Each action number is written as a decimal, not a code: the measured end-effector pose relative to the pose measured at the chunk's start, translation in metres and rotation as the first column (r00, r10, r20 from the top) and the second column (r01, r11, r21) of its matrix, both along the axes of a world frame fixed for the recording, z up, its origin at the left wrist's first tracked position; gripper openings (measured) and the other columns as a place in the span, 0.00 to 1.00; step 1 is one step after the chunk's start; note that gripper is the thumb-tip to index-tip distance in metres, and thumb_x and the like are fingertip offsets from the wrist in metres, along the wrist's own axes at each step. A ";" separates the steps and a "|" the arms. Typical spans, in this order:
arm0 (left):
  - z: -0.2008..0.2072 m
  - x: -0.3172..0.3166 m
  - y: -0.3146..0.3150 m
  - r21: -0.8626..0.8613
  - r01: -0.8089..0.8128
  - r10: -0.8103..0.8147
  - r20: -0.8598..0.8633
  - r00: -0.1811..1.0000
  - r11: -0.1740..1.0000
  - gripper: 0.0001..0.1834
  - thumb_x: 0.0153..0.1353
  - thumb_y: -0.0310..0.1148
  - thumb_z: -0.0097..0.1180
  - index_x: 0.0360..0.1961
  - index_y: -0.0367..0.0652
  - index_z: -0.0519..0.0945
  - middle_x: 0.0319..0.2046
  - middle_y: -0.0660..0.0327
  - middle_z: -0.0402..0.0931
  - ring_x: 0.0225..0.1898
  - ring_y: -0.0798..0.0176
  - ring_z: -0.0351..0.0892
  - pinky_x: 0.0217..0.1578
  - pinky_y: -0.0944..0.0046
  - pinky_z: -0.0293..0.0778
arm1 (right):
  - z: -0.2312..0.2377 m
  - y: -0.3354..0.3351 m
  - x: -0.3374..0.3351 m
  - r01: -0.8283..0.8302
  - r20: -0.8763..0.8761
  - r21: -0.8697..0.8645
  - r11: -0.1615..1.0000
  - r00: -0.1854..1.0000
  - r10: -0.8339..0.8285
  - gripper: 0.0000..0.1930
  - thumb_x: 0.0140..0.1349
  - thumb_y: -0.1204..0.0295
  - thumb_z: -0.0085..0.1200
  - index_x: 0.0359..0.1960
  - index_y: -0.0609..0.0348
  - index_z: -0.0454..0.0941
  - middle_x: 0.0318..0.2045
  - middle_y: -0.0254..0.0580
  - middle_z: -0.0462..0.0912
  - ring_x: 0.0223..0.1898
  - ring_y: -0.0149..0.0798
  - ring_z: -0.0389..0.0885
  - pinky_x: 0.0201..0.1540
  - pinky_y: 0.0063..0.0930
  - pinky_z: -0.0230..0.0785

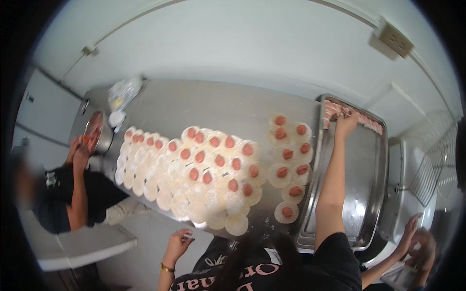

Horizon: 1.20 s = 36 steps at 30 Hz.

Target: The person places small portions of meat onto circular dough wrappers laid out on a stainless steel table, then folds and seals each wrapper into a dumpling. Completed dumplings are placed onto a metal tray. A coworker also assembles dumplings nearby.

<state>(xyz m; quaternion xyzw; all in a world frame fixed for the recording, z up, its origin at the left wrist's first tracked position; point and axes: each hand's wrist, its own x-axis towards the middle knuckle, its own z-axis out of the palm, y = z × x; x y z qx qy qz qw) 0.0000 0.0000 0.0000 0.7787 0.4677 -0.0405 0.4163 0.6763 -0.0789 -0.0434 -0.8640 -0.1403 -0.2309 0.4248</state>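
My right hand (346,122) reaches over the far end of a deep metal tray (350,184). Its fingers are bent down and closed on a dumpling in the row of small pink-and-white dumplings (366,120); the dumpling is mostly hidden by the fingers. My left hand (179,242) is held off the table's near edge, with a gold bracelet at the wrist. Its fingers are loosely curled and apart, with nothing visible in them. Between my hands lie overlapping round dough wrappers (179,194), some topped with pink filling (220,160). A separate group of filled wrappers (287,212) lies beside the tray.
At the left, a co-worker's hands (80,151) work at a metal bowl (103,140) of pink filling. A clear plastic bag (124,94) lies behind it. Another person's hands (416,240) are at the lower right, near a white appliance (405,189) and wire rack (434,169).
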 end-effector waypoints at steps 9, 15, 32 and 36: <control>0.011 -0.043 0.002 0.101 -0.068 0.066 0.024 0.998 0.993 0.13 0.50 0.24 0.61 0.38 0.35 0.76 0.32 0.52 0.79 0.29 0.55 0.81 0.31 0.63 0.77 | -0.023 0.223 -0.225 -0.857 -0.303 0.060 0.512 0.473 0.827 0.14 0.44 0.72 0.60 0.37 0.57 0.80 0.37 0.49 0.80 0.41 0.46 0.79 0.44 0.34 0.71; -0.010 -0.146 -0.027 0.108 -0.282 0.294 -0.120 0.948 0.953 0.15 0.46 0.29 0.65 0.35 0.37 0.78 0.32 0.53 0.80 0.28 0.55 0.82 0.32 0.61 0.76 | -0.049 0.311 -0.297 -0.921 -0.373 -0.111 0.372 0.386 0.844 0.12 0.42 0.73 0.57 0.32 0.56 0.83 0.33 0.51 0.82 0.37 0.50 0.80 0.42 0.37 0.72; -0.044 -0.250 -0.062 0.010 -0.378 0.375 -0.154 0.914 0.926 0.14 0.47 0.33 0.64 0.36 0.39 0.80 0.30 0.55 0.81 0.31 0.58 0.82 0.33 0.63 0.77 | -0.048 0.300 -0.259 -0.197 -0.510 0.850 0.488 -0.081 0.856 0.12 0.55 0.70 0.44 0.39 0.61 0.71 0.38 0.46 0.78 0.40 0.40 0.79 0.43 0.33 0.73; -0.022 -0.189 -0.009 -0.201 -0.389 0.406 0.049 0.912 0.899 0.13 0.54 0.28 0.59 0.41 0.37 0.78 0.30 0.57 0.81 0.31 0.66 0.82 0.33 0.68 0.76 | -0.021 0.262 -0.254 -0.026 -0.233 0.972 0.232 -0.062 0.970 0.10 0.59 0.72 0.40 0.40 0.61 0.69 0.37 0.43 0.78 0.38 0.39 0.79 0.44 0.32 0.74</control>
